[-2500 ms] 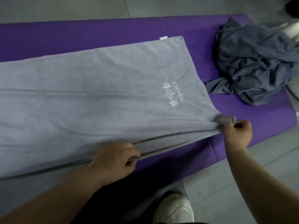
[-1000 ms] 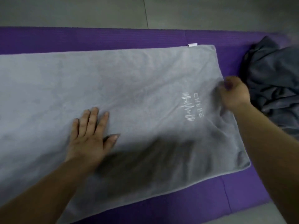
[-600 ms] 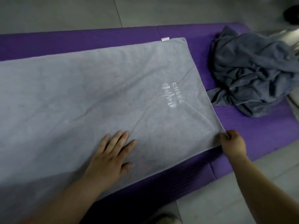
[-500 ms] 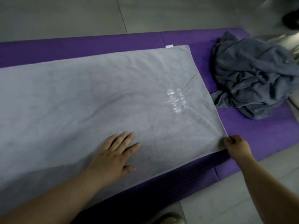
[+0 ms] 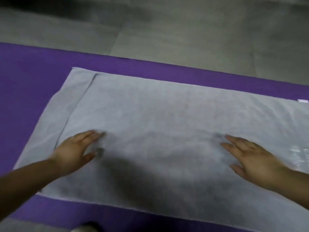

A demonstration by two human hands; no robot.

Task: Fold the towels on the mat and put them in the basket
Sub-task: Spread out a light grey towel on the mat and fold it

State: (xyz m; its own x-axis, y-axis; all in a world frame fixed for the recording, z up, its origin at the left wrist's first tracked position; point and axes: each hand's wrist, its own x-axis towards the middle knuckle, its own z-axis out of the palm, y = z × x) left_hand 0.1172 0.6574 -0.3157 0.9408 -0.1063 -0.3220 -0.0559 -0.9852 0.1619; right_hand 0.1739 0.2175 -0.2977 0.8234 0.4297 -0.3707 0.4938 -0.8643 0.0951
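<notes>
The pale grey towel (image 5: 158, 118) lies spread across the purple mat (image 5: 30, 84), filling the middle of the view and running off at 3 o'clock. It looks doubled over. At 10 o'clock the upper layer stops short and leaves a strip of the under layer showing. A small white label (image 5: 303, 101) sits on its far edge at 2 o'clock.

The left hand (image 5: 75, 151) at 8 o'clock and the right hand (image 5: 254, 158) at 4 o'clock both rest flat on the cloth. Their fingers are straight and point away from the person, gripping nothing (both are blurred, so finer detail is lost). The basket is not in view.

This reads as smoothing before the next fold. The main risk is that the mismatch at 10 o'clock carries into later folds and gives a lopsided bundle. Pressing hard while sliding the palms could drag the top layer further off the lower one. It could also push a ridge of slack toward 12 o'clock, where the bare floor (image 5: 167, 30) begins, or ruck up the mat beneath
</notes>
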